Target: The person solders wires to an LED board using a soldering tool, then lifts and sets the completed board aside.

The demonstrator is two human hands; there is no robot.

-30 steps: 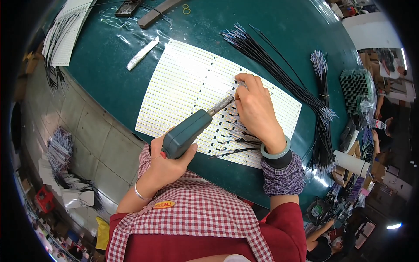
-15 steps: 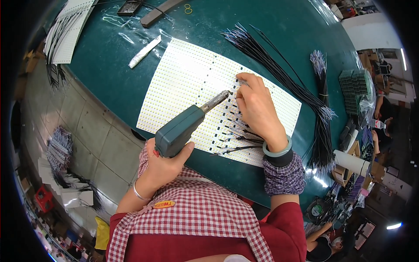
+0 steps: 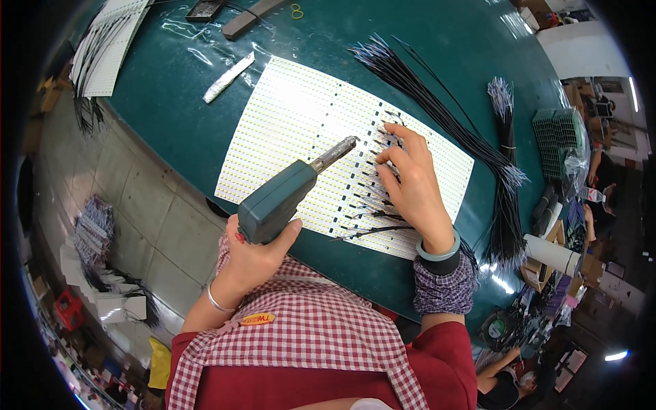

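My left hand (image 3: 256, 256) is wrapped round the grip of a dark green soldering gun (image 3: 277, 201). Its metal tip points up and to the right, over a white circuit-board panel (image 3: 273, 130) covered with rows of small yellowish LEDs. My right hand (image 3: 413, 178) hovers over the panel's right part with its fingers apart, and nothing shows between them. Short black wires (image 3: 372, 215) with pale ends lie in a row under and beside this hand, along a line of dark pads. Part of that row is hidden by the fingers.
Bundles of black wires (image 3: 437, 102) lie beyond and right of the panel. A wrapped cutter knife (image 3: 229, 78) is at its upper left, near a grey bar (image 3: 253, 18). A wired panel (image 3: 102, 55) overhangs the table's left edge. Stacked boards (image 3: 557, 140) stand far right.
My right hand has moved slightly right, away from the soldering tip, and its fingers have spread. More wires show along the row. The soldering gun has drawn back slightly left.
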